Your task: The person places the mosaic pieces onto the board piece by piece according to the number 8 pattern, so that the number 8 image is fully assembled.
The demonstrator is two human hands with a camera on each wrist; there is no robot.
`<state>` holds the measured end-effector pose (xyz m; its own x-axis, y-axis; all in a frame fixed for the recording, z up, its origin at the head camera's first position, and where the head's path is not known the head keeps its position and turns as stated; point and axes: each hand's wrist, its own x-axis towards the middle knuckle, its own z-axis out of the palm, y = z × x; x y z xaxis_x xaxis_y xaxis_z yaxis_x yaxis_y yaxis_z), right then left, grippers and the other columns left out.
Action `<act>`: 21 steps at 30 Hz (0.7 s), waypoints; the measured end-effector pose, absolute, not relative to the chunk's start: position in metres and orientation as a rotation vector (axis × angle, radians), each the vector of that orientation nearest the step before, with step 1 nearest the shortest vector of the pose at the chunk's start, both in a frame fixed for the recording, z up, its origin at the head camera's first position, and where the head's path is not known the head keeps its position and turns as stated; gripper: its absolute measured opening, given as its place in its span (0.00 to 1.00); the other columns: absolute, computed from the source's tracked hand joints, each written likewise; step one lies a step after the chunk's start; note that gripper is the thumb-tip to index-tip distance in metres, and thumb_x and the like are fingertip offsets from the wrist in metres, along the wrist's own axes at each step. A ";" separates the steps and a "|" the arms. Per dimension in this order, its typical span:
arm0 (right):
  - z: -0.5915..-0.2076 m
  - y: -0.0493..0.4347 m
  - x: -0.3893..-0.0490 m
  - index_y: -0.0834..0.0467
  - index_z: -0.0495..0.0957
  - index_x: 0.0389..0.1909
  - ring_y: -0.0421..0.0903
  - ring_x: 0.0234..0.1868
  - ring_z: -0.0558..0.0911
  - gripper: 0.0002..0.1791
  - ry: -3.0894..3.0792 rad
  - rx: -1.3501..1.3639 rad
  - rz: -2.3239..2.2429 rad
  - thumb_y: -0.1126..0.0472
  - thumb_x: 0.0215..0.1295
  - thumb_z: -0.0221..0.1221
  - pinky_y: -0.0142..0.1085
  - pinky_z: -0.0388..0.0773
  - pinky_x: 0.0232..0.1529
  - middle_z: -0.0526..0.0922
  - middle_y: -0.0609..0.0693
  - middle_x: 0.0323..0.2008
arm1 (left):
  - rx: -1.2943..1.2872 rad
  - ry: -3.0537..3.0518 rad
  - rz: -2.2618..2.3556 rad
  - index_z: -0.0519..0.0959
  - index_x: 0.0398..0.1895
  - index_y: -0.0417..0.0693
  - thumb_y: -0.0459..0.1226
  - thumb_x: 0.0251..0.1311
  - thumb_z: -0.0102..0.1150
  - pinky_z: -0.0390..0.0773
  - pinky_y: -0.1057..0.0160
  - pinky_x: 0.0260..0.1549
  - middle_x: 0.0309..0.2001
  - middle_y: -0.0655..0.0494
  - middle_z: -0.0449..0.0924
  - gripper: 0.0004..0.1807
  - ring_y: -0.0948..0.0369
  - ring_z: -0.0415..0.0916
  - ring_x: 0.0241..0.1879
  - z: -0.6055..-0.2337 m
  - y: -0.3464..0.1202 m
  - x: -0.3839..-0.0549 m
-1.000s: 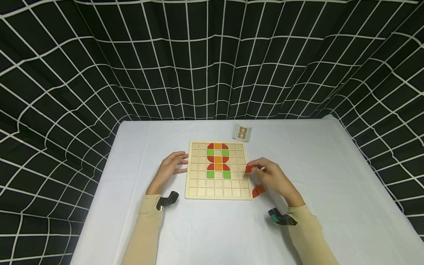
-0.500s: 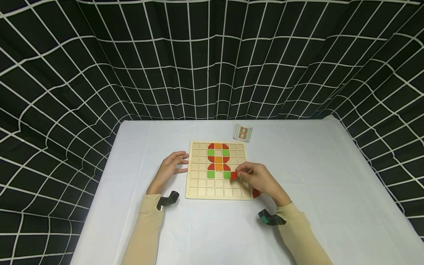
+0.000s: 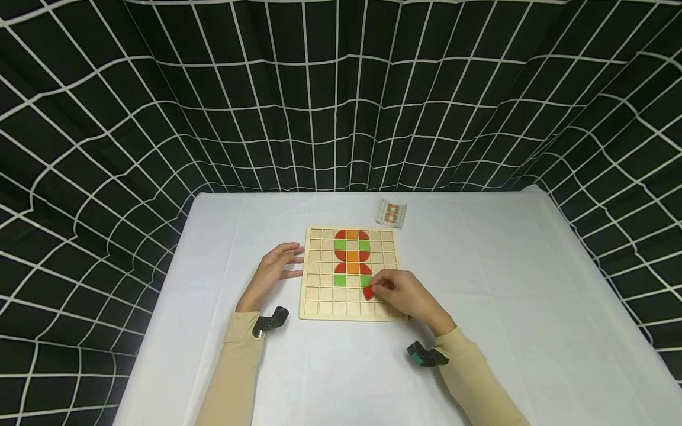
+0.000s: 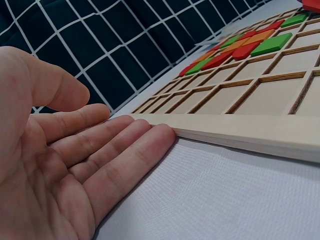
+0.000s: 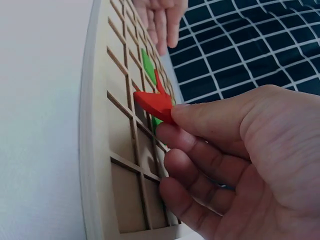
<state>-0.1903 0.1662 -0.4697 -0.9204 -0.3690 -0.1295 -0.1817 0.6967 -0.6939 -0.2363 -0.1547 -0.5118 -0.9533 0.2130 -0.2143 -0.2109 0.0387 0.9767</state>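
A pale wooden grid board (image 3: pixel 325 293) lies on the white table, with red, orange and green tiles set in its middle columns. The thumb and fingertips of my right hand (image 3: pixel 404 293) pinch a red tile (image 5: pixel 154 104) with one curved side. In the head view that tile is over the cells just below the right-hand green tile (image 3: pixel 365 280), and it is tilted in the right wrist view. My left hand (image 4: pixel 95 155) lies palm up with relaxed fingers, its fingertips right at the board's left edge.
A small patterned card (image 3: pixel 391 213) lies behind the board. At the board's front right corner a sliver of a loose red tile (image 3: pixel 410 318) shows, the rest hidden by the right wrist. Black curtain with white grid lines (image 3: pixel 341 118) hangs around the table.
My right hand has carried the red tile leftward and toward me, from the board's right edge to over its lower cells. My left hand has stayed in place.
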 end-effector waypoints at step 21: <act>-0.480 0.155 -0.186 0.55 0.84 0.34 0.40 0.33 0.71 0.02 2.789 -0.513 -0.928 0.63 0.68 0.65 0.28 0.69 0.32 0.79 0.43 0.29 | 0.006 2.027 1.992 0.66 0.71 0.38 0.37 0.79 0.41 0.88 0.59 0.54 0.71 0.39 0.70 0.22 0.44 0.73 0.65 -0.510 -0.154 -0.235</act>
<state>-0.1857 0.1546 -0.4801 -0.9288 -0.3684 -0.0404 -0.2708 0.7490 -0.6047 -0.2346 -0.1541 -0.5102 -0.9555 0.2094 -0.2077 -0.2040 0.0392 0.9782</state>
